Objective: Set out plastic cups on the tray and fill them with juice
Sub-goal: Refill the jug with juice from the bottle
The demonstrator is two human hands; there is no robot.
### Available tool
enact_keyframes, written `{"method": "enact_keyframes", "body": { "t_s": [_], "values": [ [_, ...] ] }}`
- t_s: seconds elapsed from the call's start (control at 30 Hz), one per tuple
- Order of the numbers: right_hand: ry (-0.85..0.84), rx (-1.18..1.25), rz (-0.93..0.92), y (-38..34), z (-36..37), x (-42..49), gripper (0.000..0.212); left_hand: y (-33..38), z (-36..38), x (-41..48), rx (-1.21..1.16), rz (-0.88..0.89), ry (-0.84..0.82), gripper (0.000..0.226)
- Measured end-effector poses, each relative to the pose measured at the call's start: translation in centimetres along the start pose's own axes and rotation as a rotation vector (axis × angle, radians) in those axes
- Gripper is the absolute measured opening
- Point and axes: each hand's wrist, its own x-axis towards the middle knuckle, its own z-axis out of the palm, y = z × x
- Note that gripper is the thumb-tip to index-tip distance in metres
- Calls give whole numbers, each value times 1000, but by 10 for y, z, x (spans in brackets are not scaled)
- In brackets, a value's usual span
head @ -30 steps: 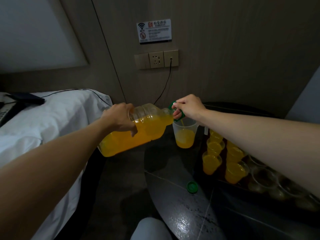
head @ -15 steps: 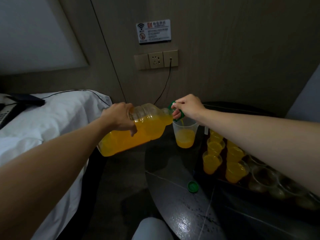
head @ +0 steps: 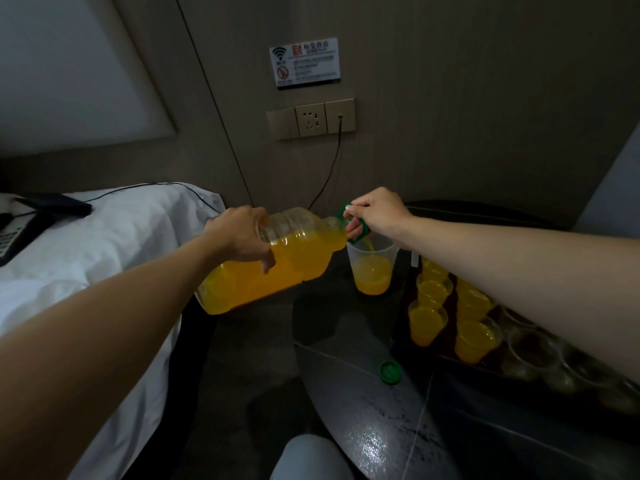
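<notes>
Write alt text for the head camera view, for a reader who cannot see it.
A person's left hand tilts a large juice bottle while the right hand grips its green handle, pouring orange juice into a clear cup on a dark table. Beside it, a tray holds filled cups and empty cups; a green cap lies on the table.

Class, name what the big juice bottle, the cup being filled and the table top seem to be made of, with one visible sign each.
Bottle: clear glossy plastic, most likely; juice shows through its ribbed wall.
Cup: thin translucent plastic, slightly frosted; the juice level shows through.
Table top: dark and polished, perhaps glass or lacquer; it mirrors light in bright patches.
</notes>
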Motion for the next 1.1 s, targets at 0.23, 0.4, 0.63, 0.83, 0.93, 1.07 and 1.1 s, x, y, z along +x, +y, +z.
{"method": "enact_keyframes", "body": {
  "t_s": [0.23,0.4,0.63,0.83,0.93,1.07,1.1],
  "values": [
    [3,20,12,1,0,1,23,3,-4,-1,16,-5,-21,75],
    [16,25,12,1,-2,0,23,6,-3,-1,19,-14,-23,79],
    [28,36,15,0,-2,-2,22,7,-7,-2,28,-14,-16,77],
    [29,42,11,-1,-3,-1,21,4,-6,0,33,-6,3,69],
    [34,47,12,0,-1,-1,21,2,-6,1,40,-2,11,69],
    [37,51,2,1,-1,0,21,2,-7,3,43,-3,21,69],
    [39,53,-1,1,-1,0,22,2,-7,2,42,-3,24,69]
  ]
}}
